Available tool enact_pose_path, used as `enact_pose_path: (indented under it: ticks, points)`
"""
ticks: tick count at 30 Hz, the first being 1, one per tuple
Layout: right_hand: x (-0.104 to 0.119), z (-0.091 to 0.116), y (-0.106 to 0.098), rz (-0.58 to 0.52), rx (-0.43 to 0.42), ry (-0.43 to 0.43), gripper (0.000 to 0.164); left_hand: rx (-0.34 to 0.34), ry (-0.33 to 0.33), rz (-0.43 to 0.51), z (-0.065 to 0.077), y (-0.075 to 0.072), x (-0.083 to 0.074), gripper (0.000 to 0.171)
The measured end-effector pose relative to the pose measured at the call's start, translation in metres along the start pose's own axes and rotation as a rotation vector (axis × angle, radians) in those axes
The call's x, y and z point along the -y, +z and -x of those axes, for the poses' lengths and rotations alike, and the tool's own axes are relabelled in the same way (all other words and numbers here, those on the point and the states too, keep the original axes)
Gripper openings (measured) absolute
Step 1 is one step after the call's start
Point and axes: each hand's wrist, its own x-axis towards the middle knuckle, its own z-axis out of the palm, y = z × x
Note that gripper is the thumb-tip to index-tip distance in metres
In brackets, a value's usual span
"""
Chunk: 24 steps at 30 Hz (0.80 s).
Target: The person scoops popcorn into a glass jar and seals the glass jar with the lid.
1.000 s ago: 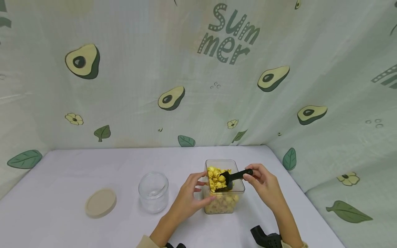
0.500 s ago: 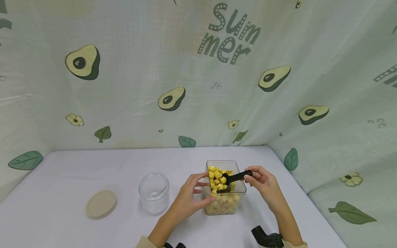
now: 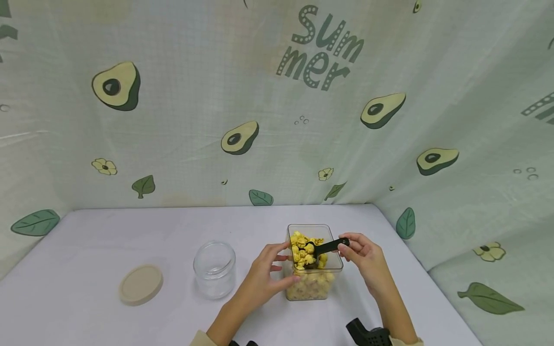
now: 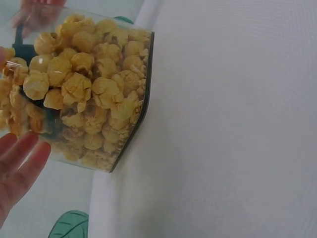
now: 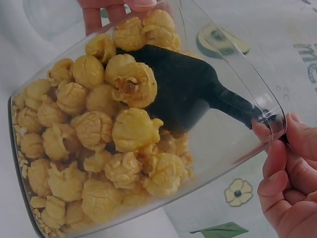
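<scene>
A clear square-rimmed container (image 3: 309, 287) of yellow popcorn (image 5: 94, 129) stands on the white table. My left hand (image 3: 264, 274) holds its left side, with the thumb at the front and the fingers spread along the wall; the fingertips (image 4: 29, 153) show against the plastic in the left wrist view. In my right hand (image 3: 365, 254), the thumb and fingers pinch the handle end of a black scoop (image 3: 326, 247) at the right rim. The scoop's head (image 5: 181, 84) is inside the container, tilted down among the popcorn and partly hidden by it.
A clear round jar (image 3: 214, 271) without a lid stands left of my left hand. Farther left lies a round beige lid (image 3: 140, 284). A curtain (image 3: 182, 96) printed with avocados hangs behind the table (image 3: 130, 230) and along its right side.
The scoop has slid deeper into the popcorn, so less of its head shows. My right hand has shifted slightly left with it. The left hand keeps its place on the container.
</scene>
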Motion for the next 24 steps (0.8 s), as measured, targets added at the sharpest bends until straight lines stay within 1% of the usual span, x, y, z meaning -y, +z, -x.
enact_pose_path:
  ticks: [4,6,9,16,24]
  points:
    - [-0.0001,0.0002,-0.0005,0.020,-0.026,0.033,0.035,0.007,-0.010,-0.003,0.0003,0.0000,-0.0001,0.071]
    - [-0.0002,-0.0003,-0.0015,0.005,-0.037,0.046,0.036,0.016,-0.017,0.002,0.0003,-0.0006,-0.0006,0.071]
    - [0.0001,-0.0014,-0.0029,-0.044,-0.046,0.063,0.036,0.031,-0.026,0.015,0.0004,-0.0023,-0.0015,0.070]
    - [0.0025,-0.0013,-0.0032,-0.167,-0.071,0.112,0.026,0.058,-0.039,0.049,0.0003,-0.0059,-0.0005,0.069]
    - [0.0039,-0.0014,-0.0041,-0.220,-0.076,0.165,0.024,0.065,-0.050,0.053,0.0004,-0.0054,-0.0004,0.069]
